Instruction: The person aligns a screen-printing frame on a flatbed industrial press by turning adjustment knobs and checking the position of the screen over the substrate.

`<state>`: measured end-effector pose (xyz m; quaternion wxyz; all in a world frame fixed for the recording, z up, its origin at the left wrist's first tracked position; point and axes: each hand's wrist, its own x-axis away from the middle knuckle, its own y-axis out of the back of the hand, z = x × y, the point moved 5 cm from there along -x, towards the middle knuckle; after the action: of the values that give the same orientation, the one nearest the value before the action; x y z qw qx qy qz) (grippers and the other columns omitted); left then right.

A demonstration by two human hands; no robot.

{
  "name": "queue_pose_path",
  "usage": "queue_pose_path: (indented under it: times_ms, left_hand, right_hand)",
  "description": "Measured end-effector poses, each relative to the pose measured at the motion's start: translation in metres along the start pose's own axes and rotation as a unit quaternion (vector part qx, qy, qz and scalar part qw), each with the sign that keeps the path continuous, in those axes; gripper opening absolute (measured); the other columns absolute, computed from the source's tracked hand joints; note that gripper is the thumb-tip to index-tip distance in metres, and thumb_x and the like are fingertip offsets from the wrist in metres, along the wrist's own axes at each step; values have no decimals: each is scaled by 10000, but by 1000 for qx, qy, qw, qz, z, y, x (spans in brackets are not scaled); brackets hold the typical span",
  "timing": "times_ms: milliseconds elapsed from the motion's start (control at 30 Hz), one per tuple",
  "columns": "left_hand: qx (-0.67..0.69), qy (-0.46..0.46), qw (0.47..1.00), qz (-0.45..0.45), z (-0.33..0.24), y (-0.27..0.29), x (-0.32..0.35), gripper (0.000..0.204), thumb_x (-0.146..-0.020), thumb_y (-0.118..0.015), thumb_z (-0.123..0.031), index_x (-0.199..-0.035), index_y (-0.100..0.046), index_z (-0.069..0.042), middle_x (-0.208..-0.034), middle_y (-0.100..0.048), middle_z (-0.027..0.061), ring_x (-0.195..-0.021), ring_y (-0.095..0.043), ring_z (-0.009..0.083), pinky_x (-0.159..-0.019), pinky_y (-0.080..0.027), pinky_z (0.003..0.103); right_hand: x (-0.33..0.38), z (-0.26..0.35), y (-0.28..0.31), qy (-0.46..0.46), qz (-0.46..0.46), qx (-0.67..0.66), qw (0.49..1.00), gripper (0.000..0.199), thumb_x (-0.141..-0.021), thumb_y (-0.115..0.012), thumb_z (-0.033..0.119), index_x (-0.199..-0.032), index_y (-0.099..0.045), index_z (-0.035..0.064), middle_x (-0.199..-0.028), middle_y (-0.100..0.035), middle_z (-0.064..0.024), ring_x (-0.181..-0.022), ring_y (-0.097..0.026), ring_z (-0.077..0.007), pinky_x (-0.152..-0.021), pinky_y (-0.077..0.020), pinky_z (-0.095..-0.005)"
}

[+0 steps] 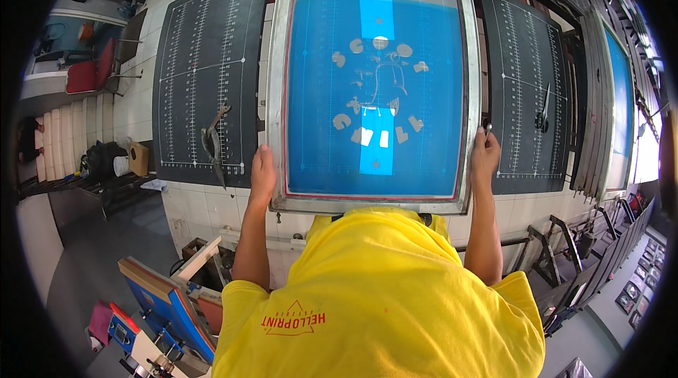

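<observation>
In front of me lies a silkscreen (438,177) with a metal frame, its mesh coated blue and bearing a pale ring-shaped design. My left hand (263,172) grips the frame's left side near the front corner, with the fingers partly hidden. My right hand (485,156) closes on the frame's right side, a little farther from me. A small shiny metal piece (489,127) shows at its fingertips; I cannot tell whether it is held. Bright light reflections lie across the mesh.
Dark boards with white ruled markings stand left (176,96) and right (519,117) of the silkscreen. A slim greenish-grey tool (214,141) lies on the left board, scissors (543,113) on the right. Another blue screen (619,103) stands far right; a red chair (92,71) is at left.
</observation>
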<state>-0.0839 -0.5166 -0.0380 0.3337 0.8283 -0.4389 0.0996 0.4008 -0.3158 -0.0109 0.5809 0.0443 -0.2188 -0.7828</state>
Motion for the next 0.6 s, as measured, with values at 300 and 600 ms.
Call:
queue_pose_path:
  times_ms: [300,600]
  left_hand:
    - [-3,-8,1000,-12,0,2,0,640,-1033,-328,-445,-1333,-443,109,-1357,-488,255,-1290,-446,323,-1083,-317,352]
    - [19,-7,1000,4,3,2,-2,647,-1026,-356,-445,-1368,-419,101,-1418,-442,239,-1346,-394,305,-1122,-272,348]
  right_hand:
    - [-3,-2,2,7,18,42,999,290,-977,-572,236,-790,-578,15,-682,-460,53,-644,-367,-47,-553,-314,-249]
    - [-7,-12,6,-38,25,41,998,269,-974,-581,243,-909,-651,-8,-731,-540,23,-674,-421,-64,-596,-353,-248]
